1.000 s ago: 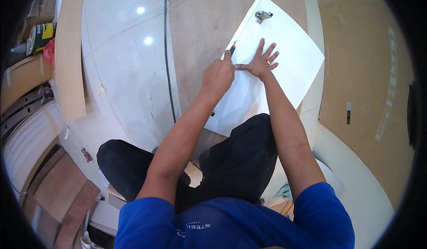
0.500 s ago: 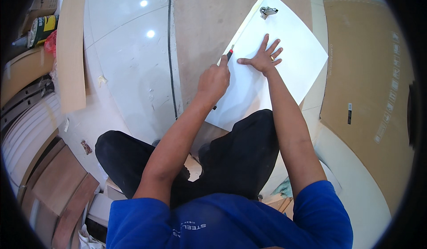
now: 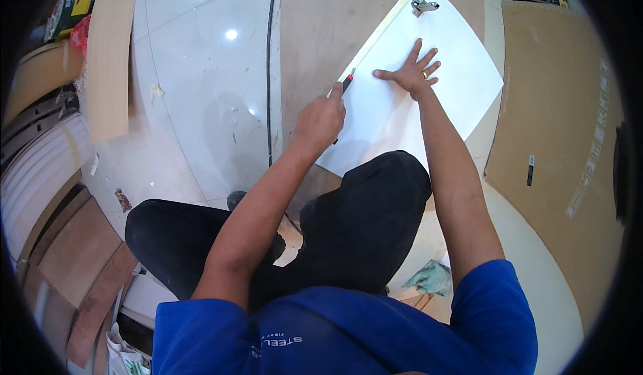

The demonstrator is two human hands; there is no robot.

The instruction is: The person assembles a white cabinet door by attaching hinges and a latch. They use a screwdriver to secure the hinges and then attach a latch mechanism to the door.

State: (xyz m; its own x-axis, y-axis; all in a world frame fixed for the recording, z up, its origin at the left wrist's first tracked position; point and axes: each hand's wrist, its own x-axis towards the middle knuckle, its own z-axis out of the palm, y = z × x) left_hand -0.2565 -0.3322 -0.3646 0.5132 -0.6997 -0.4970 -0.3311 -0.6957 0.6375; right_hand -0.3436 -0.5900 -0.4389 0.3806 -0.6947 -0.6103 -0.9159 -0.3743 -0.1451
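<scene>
A white panel (image 3: 395, 117) with a pale yellowish strip along its left edge lies at a slant in front of me. My left hand (image 3: 320, 121) is closed round a utility knife (image 3: 346, 85) with a black and red handle, forefinger stretched along it. The knife's metal tip rests at or just over the panel's left edge; exact contact is too small to tell. On the panel's face my right hand (image 3: 414, 77) lies flat with fingers spread, a ring on one finger. Beyond it, a metal cabinet hinge (image 3: 424, 6) is fixed near the far corner.
A brown board (image 3: 315, 46) lies under the panel, beside a dark cable (image 3: 270, 73) on the tiled floor. Cardboard (image 3: 549, 100) covers the right side. Left are a long wooden strip (image 3: 112, 60) and stacked boards (image 3: 74, 247). My knees flank the near area.
The view has shifted slightly. Against the panel, my left hand with the knife has come a little nearer along the left edge. My right hand stays spread on the panel.
</scene>
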